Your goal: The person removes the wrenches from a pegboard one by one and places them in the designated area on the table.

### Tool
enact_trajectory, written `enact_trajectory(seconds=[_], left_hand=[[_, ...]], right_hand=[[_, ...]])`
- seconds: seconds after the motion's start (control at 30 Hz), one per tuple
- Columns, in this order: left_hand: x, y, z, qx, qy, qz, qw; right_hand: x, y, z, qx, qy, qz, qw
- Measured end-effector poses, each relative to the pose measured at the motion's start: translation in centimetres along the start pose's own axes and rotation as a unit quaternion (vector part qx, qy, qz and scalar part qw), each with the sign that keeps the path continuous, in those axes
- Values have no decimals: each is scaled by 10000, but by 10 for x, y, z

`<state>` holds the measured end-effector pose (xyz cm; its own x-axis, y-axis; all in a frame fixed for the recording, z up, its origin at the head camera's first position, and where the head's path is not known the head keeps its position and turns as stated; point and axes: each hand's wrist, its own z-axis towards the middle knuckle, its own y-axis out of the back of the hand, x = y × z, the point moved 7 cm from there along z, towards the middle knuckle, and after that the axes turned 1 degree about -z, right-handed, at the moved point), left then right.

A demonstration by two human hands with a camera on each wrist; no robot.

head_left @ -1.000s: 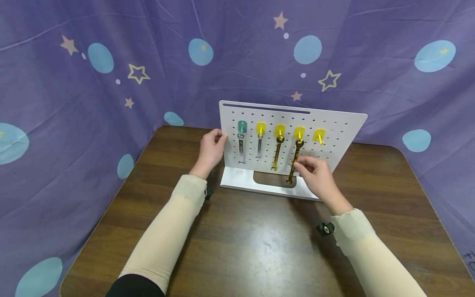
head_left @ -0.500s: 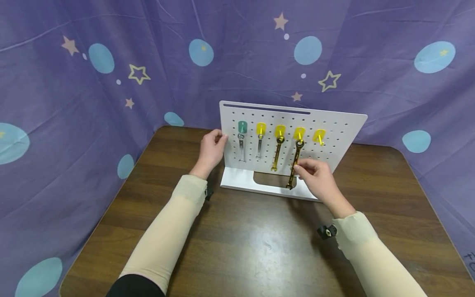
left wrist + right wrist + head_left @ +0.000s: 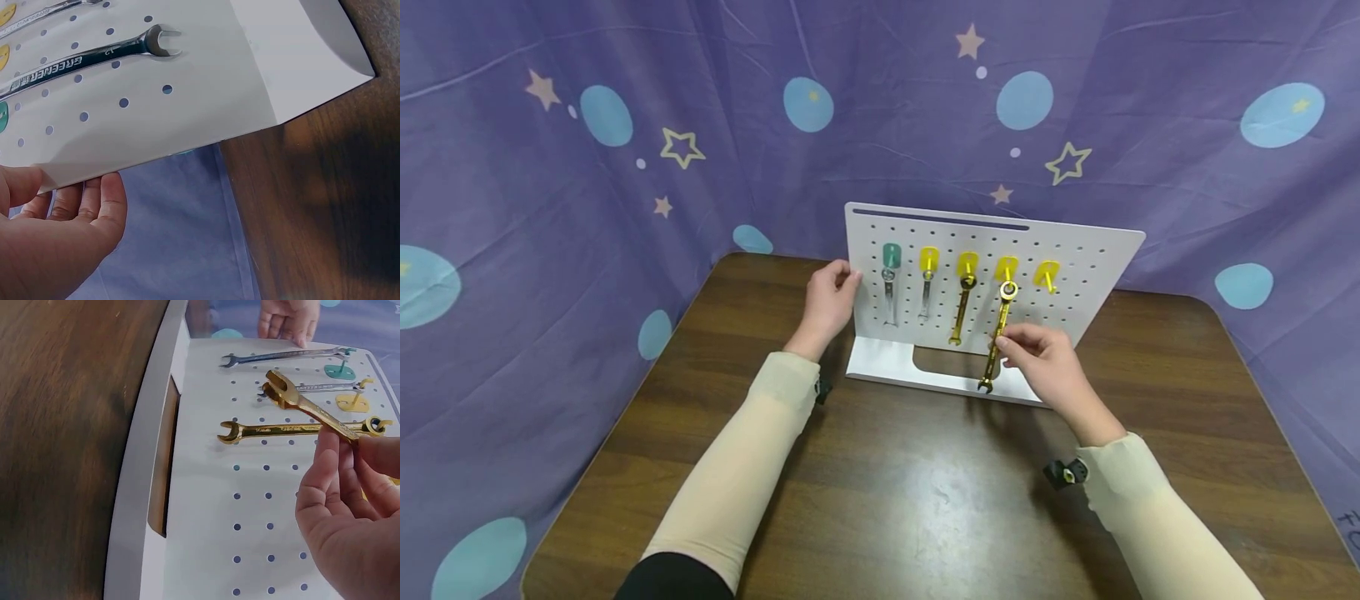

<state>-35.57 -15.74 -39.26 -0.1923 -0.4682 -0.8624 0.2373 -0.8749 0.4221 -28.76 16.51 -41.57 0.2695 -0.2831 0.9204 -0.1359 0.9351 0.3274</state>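
My left hand (image 3: 830,304) holds the left edge of a white pegboard (image 3: 1092,283); in the left wrist view the thumb lies on its front and the fingers behind. My right hand (image 3: 1043,362) pinches a gold combination wrench (image 3: 1002,318) mid-shaft between thumb and fingers. Its ring end overlaps the fourth hook (image 3: 1006,265) from the left in the head view, and its open end tilts out toward me. Left of it hangs another gold wrench (image 3: 269,430) on a yellow hook. Two silver wrenches hang further left, the outer silver wrench (image 3: 94,57) under a green hook (image 3: 891,255).
A yellow hook (image 3: 1047,276) with nothing on it sits rightmost on the board. The board's white foot (image 3: 883,358) has a cut-out and stands on a brown wooden table (image 3: 880,483). A purple patterned curtain (image 3: 895,108) hangs behind.
The gold wrench in my right hand has tilted, its open end swinging down and toward me, and its ring now shows brighter. The right hand shifted slightly toward me; the left stayed put.
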Motion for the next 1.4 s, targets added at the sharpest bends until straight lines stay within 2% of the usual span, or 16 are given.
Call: enact_trajectory(seconds=[0.13,0.43,1.4], left_hand=[[1,0,0,-4,-10,-21,10000],[2,-1,0,-32,-48,-38,10000],[3,-1,1,76,51,-36,10000]], right_hand=[[-1,0,0,42,-69,197,9998],[1,1,-2,139,-64,159,9998],[14,3,-5,69,-85,231,9997]])
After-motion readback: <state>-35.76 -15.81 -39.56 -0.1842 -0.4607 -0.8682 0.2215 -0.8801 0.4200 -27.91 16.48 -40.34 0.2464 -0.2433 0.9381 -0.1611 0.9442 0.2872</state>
